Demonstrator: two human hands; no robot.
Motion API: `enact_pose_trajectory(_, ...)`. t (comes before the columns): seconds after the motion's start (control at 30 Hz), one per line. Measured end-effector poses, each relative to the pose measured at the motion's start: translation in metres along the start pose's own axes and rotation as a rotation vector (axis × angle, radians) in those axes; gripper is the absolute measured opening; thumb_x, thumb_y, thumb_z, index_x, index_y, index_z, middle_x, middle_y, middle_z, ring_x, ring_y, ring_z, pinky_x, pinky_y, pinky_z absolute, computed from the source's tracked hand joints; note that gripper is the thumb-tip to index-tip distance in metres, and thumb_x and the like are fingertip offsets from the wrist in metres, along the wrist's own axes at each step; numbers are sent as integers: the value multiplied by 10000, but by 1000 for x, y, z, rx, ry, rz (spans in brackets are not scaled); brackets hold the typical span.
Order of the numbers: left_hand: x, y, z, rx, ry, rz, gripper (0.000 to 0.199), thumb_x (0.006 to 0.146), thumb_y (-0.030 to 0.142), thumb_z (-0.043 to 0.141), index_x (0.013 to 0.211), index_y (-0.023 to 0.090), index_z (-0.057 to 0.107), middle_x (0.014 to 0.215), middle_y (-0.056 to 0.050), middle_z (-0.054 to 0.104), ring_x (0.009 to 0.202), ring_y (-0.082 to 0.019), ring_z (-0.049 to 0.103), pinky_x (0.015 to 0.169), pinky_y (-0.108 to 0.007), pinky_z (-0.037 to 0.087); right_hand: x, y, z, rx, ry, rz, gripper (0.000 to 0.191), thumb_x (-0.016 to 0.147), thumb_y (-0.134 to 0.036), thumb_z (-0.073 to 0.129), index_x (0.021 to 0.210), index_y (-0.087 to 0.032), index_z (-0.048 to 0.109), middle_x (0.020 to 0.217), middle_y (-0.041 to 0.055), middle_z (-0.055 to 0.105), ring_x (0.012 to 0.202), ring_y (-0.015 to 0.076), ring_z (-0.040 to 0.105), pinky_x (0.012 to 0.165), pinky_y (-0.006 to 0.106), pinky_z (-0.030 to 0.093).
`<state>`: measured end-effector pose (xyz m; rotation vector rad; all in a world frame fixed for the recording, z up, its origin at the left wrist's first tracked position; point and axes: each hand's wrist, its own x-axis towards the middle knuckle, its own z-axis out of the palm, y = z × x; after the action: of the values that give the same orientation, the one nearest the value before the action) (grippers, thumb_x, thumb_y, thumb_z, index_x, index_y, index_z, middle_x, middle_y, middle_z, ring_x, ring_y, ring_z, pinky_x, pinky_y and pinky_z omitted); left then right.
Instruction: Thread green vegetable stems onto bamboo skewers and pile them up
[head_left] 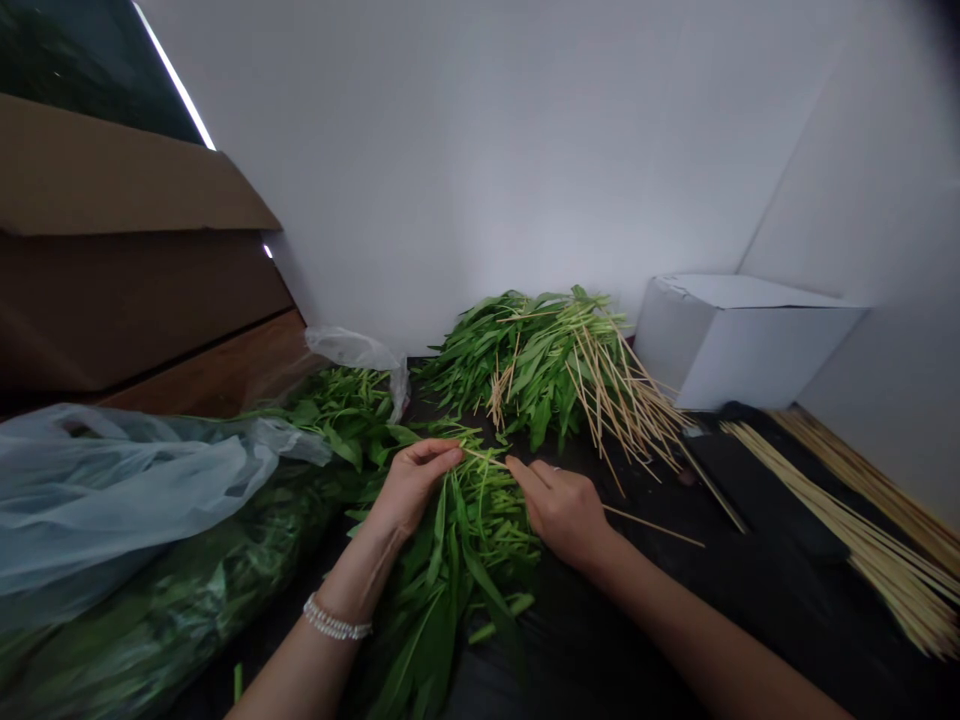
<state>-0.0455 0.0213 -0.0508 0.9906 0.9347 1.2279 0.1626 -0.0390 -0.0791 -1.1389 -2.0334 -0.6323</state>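
L hand [426,475] pinches green stems [466,438], R hand [559,505] grips skewer [652,525] (greens pile [525,345] w/ sticks [626,395] behind).

We record 1 head-worn camera, facing forward and down at close range over our forearms, hands [566,508] and dark work surface [585,640]; walls beyond.

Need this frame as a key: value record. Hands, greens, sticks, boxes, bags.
left_hand: pinching green stem by stick tip
right_hand: gripping thin stick
under_hands: loose greens
by_back_wall: leafy pile with sticks protruding
right_side: white box, loose sticks
left_side: cardboard box, plastic bag
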Motion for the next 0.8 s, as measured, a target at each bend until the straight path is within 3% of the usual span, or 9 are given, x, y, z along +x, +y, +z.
enact_pose_trajectory(0.37,-5,2,7,-7,-69,-89,281,513,238,904,740,144,766,696,-26,744,628,-105,642,685,-211,490,-2,-2,5,12,-4,-9,347,905,-87,396,1170,-97,620,711,20,598,571,118,529,555,261,381)
enact_pose_trajectory(0.63,-8,0,8,119,-116,-43,264,520,261,897,717,154,757,697,-27,733,632,-121,627,674,-227,469,-4,-5,8,24,-29,-11,363,876,-75,404,1176,-111,604,715,19,601,574,118,521,554,258,373)
enact_pose_trajectory(0.8,-5,3,2,163,-104,38,378,653,469,803,864,156,771,741,-41,730,627,-121,600,609,-205,441,1,-1,2,62,26,23,301,891,-80,355,1014,-117,627,694,26,581,591,134,510,576,271,364)
